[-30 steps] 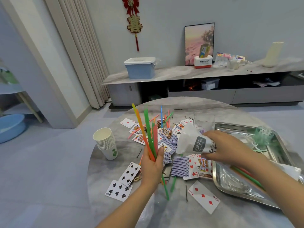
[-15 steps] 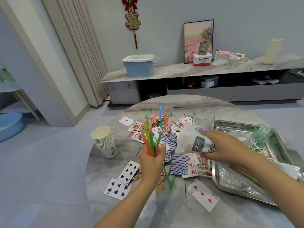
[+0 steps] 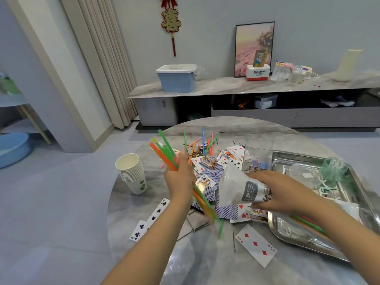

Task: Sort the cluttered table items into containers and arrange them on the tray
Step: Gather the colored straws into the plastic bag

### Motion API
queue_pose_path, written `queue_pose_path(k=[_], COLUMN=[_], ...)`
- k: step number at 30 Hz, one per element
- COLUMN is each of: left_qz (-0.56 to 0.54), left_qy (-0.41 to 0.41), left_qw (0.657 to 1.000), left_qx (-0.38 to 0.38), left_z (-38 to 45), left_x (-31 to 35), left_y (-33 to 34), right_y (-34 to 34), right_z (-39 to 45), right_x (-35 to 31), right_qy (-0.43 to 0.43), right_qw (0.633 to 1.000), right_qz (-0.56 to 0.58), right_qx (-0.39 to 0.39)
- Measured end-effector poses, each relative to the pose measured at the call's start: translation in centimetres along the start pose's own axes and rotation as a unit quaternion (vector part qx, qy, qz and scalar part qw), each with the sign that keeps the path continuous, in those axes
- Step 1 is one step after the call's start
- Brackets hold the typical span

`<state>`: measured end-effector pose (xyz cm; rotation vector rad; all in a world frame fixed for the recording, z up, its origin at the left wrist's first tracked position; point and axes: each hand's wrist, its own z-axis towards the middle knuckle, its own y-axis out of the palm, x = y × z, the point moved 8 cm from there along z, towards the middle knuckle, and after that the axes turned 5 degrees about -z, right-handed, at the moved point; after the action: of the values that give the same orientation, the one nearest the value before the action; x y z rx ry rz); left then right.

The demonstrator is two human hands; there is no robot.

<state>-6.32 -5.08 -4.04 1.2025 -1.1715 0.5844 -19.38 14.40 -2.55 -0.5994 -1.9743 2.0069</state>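
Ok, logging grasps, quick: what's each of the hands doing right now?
Left hand: grips a bundle of straws.
Right hand: holds a white bag.

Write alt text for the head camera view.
Over a round grey marble table strewn with playing cards, the left hand grips a bundle of coloured plastic straws while the right hand holds a white plastic bag. Stacked paper cups stand left, a steel tray right.
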Motion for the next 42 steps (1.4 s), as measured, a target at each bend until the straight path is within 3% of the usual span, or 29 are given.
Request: queue_pose_path(k=[4,10,16,27,31,38,42], left_qz=[-0.177,-0.256,-0.282,-0.383,-0.351,-0.376,-0.337], left_qy=[-0.058,-0.073,-0.086,-0.191,-0.169,-0.176,-0.158], left_qw=[0.982,0.962,0.952,0.903,0.919,0.909,0.928], left_qx=[0.019,0.064,0.083,0.043,0.05,0.037,0.023], left_z=[1.3,3.5,4.0,2.8,2.9,3.6,3.4], left_x=[1.1,1.7,1.9,-0.7,-0.7,-0.6,-0.2], left_y=[0.6,-1.0,-1.4,1.0,0.6,0.2,0.5], right_y=[1.0,1.1,1.6,0.6,0.2,0.0,-0.2], right_z=[0.1,0.5,0.3,0.4,0.4,0.2,0.2], right_x=[0.7,1.9,3.2,0.2,0.1,0.4,-0.4], right_qy=[-0.007,-0.024,-0.019,-0.07,-0.072,-0.073,-0.081], right_qw=[1.0,0.997,0.996,0.987,0.977,0.962,0.959], right_qz=[0.024,0.078,0.072,0.142,0.196,0.264,0.272], right_qx=[-0.007,-0.009,-0.043,0.022,0.036,0.006,-0.012])
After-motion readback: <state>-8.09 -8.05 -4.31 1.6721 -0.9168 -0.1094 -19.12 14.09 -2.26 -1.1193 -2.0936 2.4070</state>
